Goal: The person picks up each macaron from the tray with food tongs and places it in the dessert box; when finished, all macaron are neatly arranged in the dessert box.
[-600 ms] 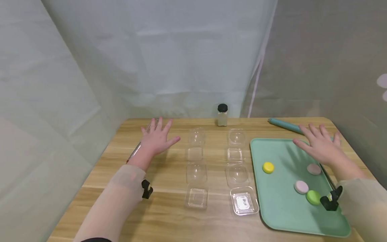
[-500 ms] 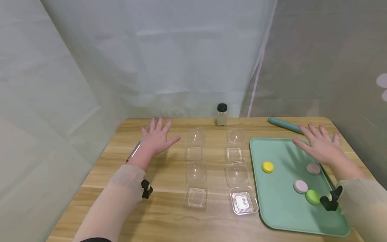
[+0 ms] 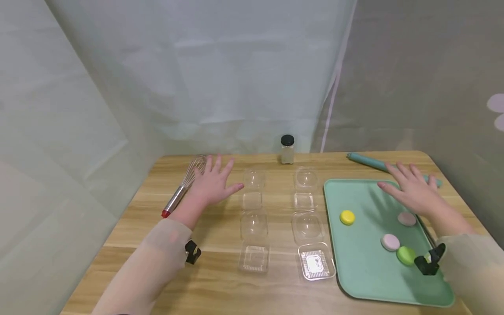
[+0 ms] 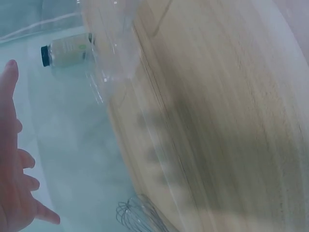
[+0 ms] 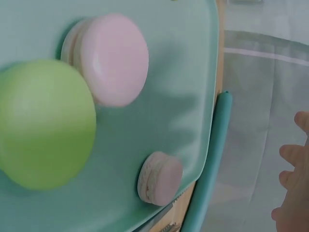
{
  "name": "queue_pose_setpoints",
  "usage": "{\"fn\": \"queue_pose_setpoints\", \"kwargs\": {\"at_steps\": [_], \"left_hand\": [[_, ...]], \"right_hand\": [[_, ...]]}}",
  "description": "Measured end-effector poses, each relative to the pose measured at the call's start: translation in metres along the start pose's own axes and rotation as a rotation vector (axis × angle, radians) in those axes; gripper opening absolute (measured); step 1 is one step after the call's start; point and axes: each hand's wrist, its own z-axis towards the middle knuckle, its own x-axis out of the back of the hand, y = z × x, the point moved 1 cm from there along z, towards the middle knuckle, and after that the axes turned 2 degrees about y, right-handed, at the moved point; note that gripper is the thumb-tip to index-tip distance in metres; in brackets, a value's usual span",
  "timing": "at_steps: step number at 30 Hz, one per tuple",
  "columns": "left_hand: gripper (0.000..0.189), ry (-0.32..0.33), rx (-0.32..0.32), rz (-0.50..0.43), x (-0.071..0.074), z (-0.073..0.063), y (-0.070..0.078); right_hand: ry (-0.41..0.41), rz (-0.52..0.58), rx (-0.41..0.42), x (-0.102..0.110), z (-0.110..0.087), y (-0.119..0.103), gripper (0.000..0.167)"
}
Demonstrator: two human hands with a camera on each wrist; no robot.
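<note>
With fingers spread and nothing in it, my left hand (image 3: 210, 186) hovers over the left part of the table, beside a whisk (image 3: 183, 186) with a red handle end. My right hand (image 3: 413, 192), also spread and holding nothing, hangs above the back right of a green tray (image 3: 370, 271). On the tray lie a yellow macaron (image 3: 347, 217), a green macaron (image 5: 46, 125), a lilac macaron (image 5: 115, 60) and a pale pink macaron (image 5: 165, 180). Between the hands stand two columns of clear plastic boxes, among them a front right box (image 3: 316, 261) and a front left box (image 3: 254, 257), their lids raised behind.
A small jar (image 3: 287, 151) with a black lid stands at the table's back edge. Behind the tray lies a teal rolling pin (image 3: 370, 161). A dark thin tool lies along the tray's right side. Pale cloth walls (image 3: 236, 78) enclose the table (image 3: 220, 288).
My left hand has shifted slightly to the right, so more of the whisk shows. The right hand stays spread above the tray. The head view has turned a little.
</note>
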Motion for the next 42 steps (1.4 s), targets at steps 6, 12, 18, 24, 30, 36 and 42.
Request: {"fn": "queue_pose_setpoints", "kwargs": {"at_steps": [6,12,18,24,30,36,42], "left_hand": [[0.095,0.005,-0.039,-0.047,-0.003,-0.004,0.008],[0.095,0.04,-0.1,-0.173,-0.007,-0.012,0.02],[0.092,0.078,-0.192,-0.251,-0.012,-0.018,0.032],[0.091,0.097,-0.28,-0.325,-0.019,-0.027,0.05],[0.092,-0.004,-0.308,-0.399,-0.026,-0.043,0.068],[0.095,-0.053,-0.283,-0.442,-0.034,-0.05,0.083],[0.101,-0.093,-0.302,-0.426,-0.042,-0.053,0.099]], "right_hand": [[0.016,0.052,0.017,-0.001,-0.005,-0.006,0.076],[0.074,0.109,0.055,-0.002,-0.015,-0.007,0.073],[0.13,0.206,0.078,-0.003,-0.023,-0.003,0.076],[0.1,0.259,-0.002,-0.003,-0.033,0.009,0.082],[0.135,0.311,0.002,-0.006,-0.048,0.025,0.083],[0.175,0.235,-0.09,-0.01,-0.062,0.045,0.083],[0.212,0.214,-0.116,-0.023,-0.075,0.068,0.081]]}}
